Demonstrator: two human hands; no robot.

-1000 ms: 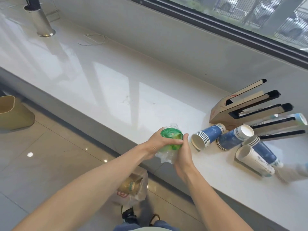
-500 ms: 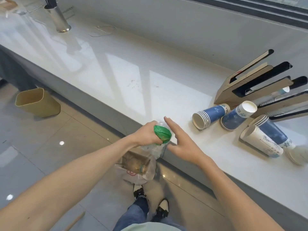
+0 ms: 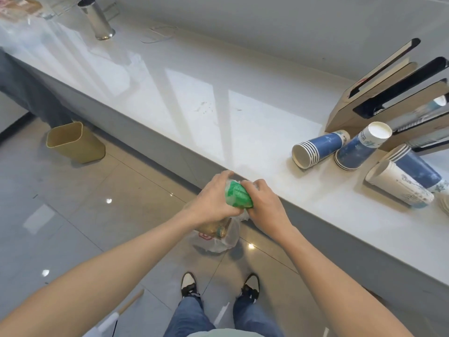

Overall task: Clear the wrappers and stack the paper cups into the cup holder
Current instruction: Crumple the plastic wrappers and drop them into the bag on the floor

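Nearest me, the left hand (image 3: pixel 213 200) and right hand (image 3: pixel 264 205) were both clenched on the green-and-clear wrapper (image 3: pixel 238 197), balled between them just off the bench (image 3: pixel 218 113) edge, above a plastic bag (image 3: pixel 218 239) on the floor. So the wrapper-clearing step looked underway; next it would need dropping, likely into that bag. Farther along the bench, the paper cups (image 3: pixel 318 148) lay toppled beside the cup holder (image 3: pixel 388 93), unstacked.
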